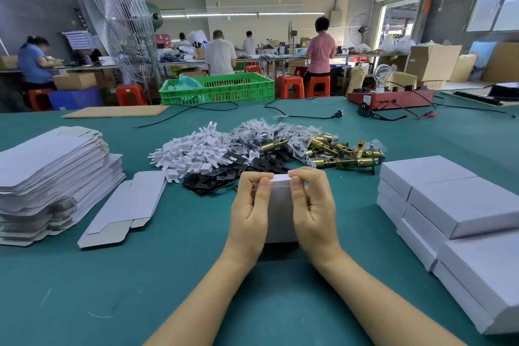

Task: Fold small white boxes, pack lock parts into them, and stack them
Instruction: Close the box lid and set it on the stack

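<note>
Both the left hand [248,205] and the right hand [311,202] grip a small white cardboard box [280,211] at near centre, several closed white boxes [460,205] already stacked right, many flat white blanks [50,171] left unfolded.

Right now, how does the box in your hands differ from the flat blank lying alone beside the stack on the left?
The box is folded into shape; the flat blank lies unfolded, flaps spread. The box is held up on end by the left hand and right hand; the blank rests untouched on the table. Both are white card.
</note>
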A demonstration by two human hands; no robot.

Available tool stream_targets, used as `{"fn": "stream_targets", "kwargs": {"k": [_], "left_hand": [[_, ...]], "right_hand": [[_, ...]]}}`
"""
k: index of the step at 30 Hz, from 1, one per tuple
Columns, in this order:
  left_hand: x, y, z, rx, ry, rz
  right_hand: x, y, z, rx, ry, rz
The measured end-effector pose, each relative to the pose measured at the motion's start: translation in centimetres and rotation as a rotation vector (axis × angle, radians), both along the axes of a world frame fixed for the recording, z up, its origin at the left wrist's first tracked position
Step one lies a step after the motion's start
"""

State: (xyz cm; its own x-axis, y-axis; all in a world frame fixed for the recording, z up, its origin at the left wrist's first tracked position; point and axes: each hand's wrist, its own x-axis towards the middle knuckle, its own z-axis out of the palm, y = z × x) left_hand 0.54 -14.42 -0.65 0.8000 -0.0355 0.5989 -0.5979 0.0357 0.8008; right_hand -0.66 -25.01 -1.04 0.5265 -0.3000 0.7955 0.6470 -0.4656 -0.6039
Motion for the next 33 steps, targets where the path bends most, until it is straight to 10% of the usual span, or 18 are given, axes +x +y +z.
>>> {"fn": "stream_targets", "kwargs": {"k": [14, 26, 33], "left_hand": [[0.7, 0.9, -0.9, 0.191, 0.120, -0.082], [2.0, 1.1, -1.8, 0.252, 0.360, -0.088], [2.5, 1.7, -1.4, 0.133, 0.521, -0.024]], "right_hand": [[-0.1, 0.0, -0.6, 0.006, 0.368, 0.195], [1.3, -1.6, -0.3, 0.613, 0.582, 0.209], [0.9, -1.6, 0.0, -0.113, 0.725, -0.010]]}}
